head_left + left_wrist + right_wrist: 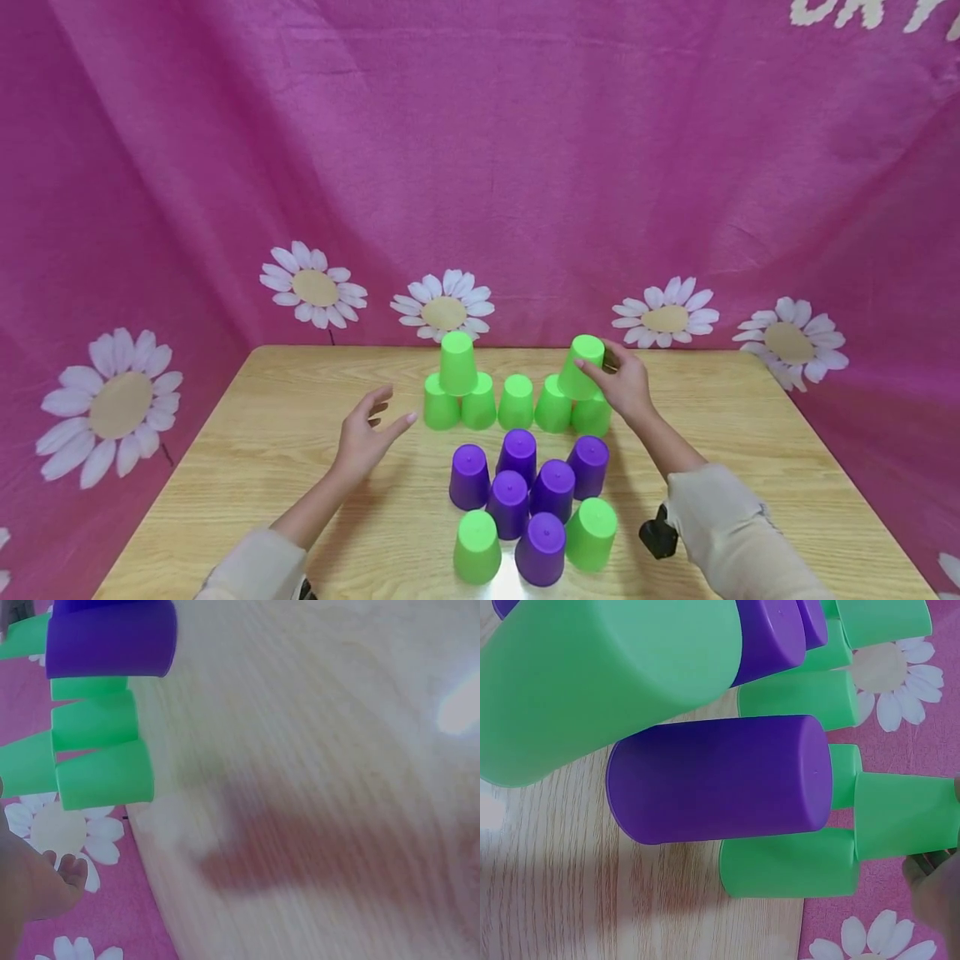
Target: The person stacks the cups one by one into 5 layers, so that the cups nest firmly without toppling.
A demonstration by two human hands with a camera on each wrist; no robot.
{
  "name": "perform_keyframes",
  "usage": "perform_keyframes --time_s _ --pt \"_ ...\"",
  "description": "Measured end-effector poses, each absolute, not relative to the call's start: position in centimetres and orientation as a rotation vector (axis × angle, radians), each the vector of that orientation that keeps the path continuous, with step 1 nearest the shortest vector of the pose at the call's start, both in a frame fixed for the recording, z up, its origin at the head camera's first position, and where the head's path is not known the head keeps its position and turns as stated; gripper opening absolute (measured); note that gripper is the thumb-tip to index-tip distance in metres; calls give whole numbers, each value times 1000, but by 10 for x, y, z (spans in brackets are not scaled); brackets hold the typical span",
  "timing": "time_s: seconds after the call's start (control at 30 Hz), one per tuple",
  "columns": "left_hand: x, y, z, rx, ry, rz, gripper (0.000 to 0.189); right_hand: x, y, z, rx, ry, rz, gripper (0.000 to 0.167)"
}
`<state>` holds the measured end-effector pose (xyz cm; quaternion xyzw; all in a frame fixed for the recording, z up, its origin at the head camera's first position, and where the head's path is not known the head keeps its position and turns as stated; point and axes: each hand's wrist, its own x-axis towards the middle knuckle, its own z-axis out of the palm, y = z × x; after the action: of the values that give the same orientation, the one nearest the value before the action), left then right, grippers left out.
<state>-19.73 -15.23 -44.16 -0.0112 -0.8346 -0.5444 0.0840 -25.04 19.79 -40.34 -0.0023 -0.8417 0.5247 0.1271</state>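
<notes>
Cup (581,372), green, bottom-up, is pinched between thumb and fingers of the right hand (626,387); hand is clamped on it from the right side. Cup is held right above the two end cups of a green row (517,404), just below and left of that hand; whether it is fully rested on them cannot be told.

Five bottom-up cups are counted in the row, lined up between the hands, slightly beyond the left hand (363,442). Left hand is seen empty, thumb spread apart from lightly bent fingers, nothing touched. Upper cup (457,364), also green, is stacked across the row's two leftmost cups, near the left hand, beyond it and to its right.

Six purple cups (552,492) are set bottom-up between the hands, closer to the wearer than the row. Front green cups (592,534), two, are placed nearer still, one on each side of the nearest purple one.

Wood table (247,450) is seen under both hands. Forearms are partly covered by light sleeves (720,517); black piece (658,533) is seen by the right sleeve. Pink cloth (480,167) is hung beyond the hands, printed with white daisies (315,287); pale lettering (870,12) is cut off far above the right hand.
</notes>
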Motion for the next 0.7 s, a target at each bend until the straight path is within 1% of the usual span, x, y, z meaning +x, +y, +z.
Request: perform_keyframes --time_s 0.37,0.7 --pt "-179 -149 -445 -89 -2509 -1648 56 -239 207 -404 8 -2525 1471 59" --pt "-166 -142 -443 -222 -2443 -1690 50 -213 218 -402 15 -2508 1526 57"
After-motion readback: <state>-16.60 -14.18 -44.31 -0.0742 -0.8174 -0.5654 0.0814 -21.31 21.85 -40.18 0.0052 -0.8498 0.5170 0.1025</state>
